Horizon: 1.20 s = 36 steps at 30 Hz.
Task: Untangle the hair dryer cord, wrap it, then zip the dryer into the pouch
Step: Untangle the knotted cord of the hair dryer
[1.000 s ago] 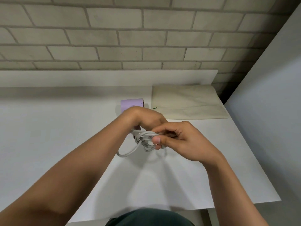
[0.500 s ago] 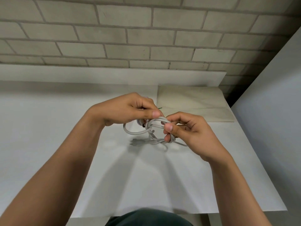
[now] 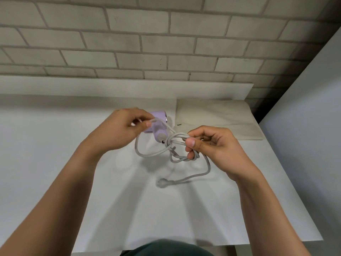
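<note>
The left hand's (image 3: 120, 132) thumb and forefinger are closed in a pinch on one strand of the grey cord (image 3: 177, 136), lifting it just in front of the dryer (image 3: 159, 129). The right hand's (image 3: 214, 148) thumb presses a bunch of tangled loops against its curled fingers, and its lower fingers hook round another loop beneath. Between the hands a slack loop hangs down and runs back into the tangle. From the right hand a free length drops and curves left to the plug (image 3: 162, 182), which is blurred; whether it touches the table (image 3: 55, 145) cannot be told. The lilac dryer lies on the table just beyond the left hand, its cord end towards the tangle. The flat beige pouch (image 3: 217, 117) lies at the table's far right, apart from the dryer. A brick wall (image 3: 166, 43) stands behind.
</note>
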Each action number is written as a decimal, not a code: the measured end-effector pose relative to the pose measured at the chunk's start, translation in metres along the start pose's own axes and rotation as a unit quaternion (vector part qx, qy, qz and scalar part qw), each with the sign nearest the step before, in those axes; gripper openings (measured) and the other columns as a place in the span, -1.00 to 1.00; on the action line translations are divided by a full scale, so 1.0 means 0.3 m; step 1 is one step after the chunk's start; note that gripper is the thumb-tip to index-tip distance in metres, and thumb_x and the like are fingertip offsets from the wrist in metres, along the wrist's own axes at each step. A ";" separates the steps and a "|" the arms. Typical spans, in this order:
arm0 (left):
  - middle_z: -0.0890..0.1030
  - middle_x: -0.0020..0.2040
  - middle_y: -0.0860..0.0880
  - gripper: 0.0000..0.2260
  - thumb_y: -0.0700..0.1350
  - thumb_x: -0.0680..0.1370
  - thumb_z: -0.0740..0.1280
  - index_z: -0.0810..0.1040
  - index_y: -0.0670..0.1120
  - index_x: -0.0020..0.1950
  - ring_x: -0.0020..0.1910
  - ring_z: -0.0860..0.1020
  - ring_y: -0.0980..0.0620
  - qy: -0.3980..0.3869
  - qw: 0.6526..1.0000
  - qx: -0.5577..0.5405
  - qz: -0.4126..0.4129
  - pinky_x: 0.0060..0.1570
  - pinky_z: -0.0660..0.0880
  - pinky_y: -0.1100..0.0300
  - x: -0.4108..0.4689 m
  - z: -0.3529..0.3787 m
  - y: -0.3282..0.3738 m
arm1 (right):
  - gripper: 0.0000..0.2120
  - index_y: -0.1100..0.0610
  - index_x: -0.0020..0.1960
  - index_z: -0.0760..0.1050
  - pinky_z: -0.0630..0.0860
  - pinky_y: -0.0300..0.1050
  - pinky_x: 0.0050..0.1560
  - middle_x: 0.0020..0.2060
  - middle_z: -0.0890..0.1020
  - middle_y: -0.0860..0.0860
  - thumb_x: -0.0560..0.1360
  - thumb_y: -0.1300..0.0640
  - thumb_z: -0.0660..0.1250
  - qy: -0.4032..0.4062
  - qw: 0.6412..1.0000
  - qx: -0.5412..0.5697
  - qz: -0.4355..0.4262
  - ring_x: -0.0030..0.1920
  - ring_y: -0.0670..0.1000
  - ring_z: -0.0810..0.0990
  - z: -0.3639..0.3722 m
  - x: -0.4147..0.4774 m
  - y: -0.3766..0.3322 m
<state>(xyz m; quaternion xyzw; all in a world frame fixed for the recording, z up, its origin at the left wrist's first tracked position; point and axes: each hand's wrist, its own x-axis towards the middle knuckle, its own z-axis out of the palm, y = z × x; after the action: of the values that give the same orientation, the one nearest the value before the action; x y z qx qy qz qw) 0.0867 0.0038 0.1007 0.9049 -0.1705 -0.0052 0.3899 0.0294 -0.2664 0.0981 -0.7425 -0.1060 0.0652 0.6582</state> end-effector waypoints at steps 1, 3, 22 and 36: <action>0.63 0.10 0.17 -0.79 -0.01 0.63 0.38 0.64 0.12 0.26 0.00 0.58 0.24 0.003 0.997 0.057 0.051 0.11 0.52 0.18 -0.003 0.000 0.020 | -0.96 0.22 -0.09 0.65 0.63 -0.04 -0.15 -0.28 0.69 0.12 0.55 0.27 0.45 -0.002 1.000 -0.002 0.002 -0.32 0.09 0.67 0.002 0.003 -0.003; 0.58 0.24 0.15 -0.69 0.03 0.63 0.38 0.56 0.13 0.38 0.18 0.54 0.22 -0.002 0.984 0.100 0.150 0.23 0.46 0.22 0.000 0.001 0.070 | -0.96 0.20 -0.10 0.66 0.63 -0.02 -0.14 -0.28 0.69 0.12 0.54 0.26 0.46 -0.007 1.000 -0.011 0.008 -0.33 0.08 0.67 0.004 0.006 -0.010; 0.70 -0.16 0.14 -0.85 -0.13 0.65 0.33 0.71 0.00 0.08 -0.36 0.66 0.10 0.211 0.975 0.024 0.056 -0.16 0.62 0.09 0.004 -0.004 0.125 | -0.71 0.20 0.02 0.67 0.63 -0.11 -0.16 -0.18 0.74 0.10 0.35 0.13 0.56 0.024 0.999 0.042 0.015 -0.25 0.04 0.66 0.002 0.009 -0.016; 0.56 0.39 0.04 -0.61 -0.11 0.65 0.27 0.47 0.11 0.48 0.32 0.52 -0.06 0.116 0.966 0.202 0.112 0.32 0.47 -0.08 0.031 0.023 0.160 | -0.91 0.06 -0.04 0.72 0.57 0.22 0.06 -0.15 0.70 0.14 0.55 0.04 0.49 -0.047 0.993 -0.107 0.020 -0.06 0.25 0.63 0.049 -0.010 -0.019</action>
<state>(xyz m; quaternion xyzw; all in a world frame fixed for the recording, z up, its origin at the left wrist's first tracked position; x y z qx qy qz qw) 0.0797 -0.0346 0.1310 0.9343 -0.2218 0.1782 0.2147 0.0227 -0.2524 0.1018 -0.8066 -0.1283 0.1021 0.5679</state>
